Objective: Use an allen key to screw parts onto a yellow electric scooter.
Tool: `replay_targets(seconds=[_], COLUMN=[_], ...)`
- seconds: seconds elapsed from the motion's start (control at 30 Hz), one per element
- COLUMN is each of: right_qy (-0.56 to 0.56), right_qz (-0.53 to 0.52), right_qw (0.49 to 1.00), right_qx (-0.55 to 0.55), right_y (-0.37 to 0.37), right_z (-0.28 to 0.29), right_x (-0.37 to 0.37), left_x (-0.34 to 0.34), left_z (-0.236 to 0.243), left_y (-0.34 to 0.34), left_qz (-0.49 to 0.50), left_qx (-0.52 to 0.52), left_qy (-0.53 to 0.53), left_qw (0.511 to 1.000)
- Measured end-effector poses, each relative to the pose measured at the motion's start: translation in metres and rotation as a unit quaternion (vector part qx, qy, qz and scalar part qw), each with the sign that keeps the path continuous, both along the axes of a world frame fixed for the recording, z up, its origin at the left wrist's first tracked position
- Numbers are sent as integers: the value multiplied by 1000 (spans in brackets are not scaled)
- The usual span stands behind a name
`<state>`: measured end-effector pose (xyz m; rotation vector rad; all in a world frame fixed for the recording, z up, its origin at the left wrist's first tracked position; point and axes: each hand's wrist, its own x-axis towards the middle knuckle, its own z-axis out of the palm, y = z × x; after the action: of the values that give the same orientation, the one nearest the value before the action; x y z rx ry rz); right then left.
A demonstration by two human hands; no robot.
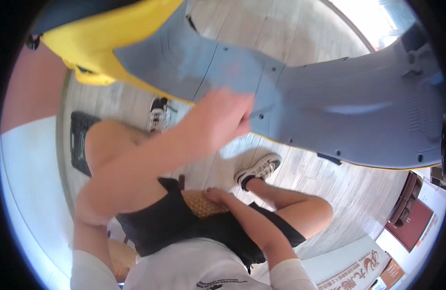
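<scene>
My left hand (230, 116), blurred by motion, is raised with curled fingers around a thin dark tool (258, 108), too smeared to identify. It is at the near edge of a grey plastic scooter floor panel (329, 111), close to one of its holes. Yellow bodywork (99, 34) adjoins the panel at upper left. My right hand (215, 195) is down between my thighs, fingers curled on the front edge of a woven seat (201, 207) under me.
A dark green plastic case (79, 145) lies on the wood-look floor (348, 193) at left, beside a curved wall (29, 164). Brown furniture (404, 198) and a white printed board (343, 263) stand at right. My sneakered feet are below the panel.
</scene>
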<state>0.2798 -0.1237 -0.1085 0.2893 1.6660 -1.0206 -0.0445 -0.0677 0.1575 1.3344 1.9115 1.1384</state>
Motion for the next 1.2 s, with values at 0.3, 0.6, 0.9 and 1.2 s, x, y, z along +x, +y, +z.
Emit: replay_targets(seconds=[0.3, 0.6, 0.9, 1.2], right_qy=[-73, -198, 21, 444], right_qz=[-17, 22, -35, -281], right_qw=[997, 978, 996, 806], right_qx=[-25, -54, 75, 273], right_y=[2, 10, 49, 174], right_z=[-46, -38, -18, 260], right_x=[-57, -125, -99, -194], left_x=[-2, -72, -71, -39], left_z=[-1, -28, -32, -26], left_y=[-19, -19, 5, 30], left_qz=[-14, 30, 32, 186], left_qx=[-74, -82, -50, -8], left_qy=[-71, 1, -150, -417], left_qw=[995, 996, 987, 890])
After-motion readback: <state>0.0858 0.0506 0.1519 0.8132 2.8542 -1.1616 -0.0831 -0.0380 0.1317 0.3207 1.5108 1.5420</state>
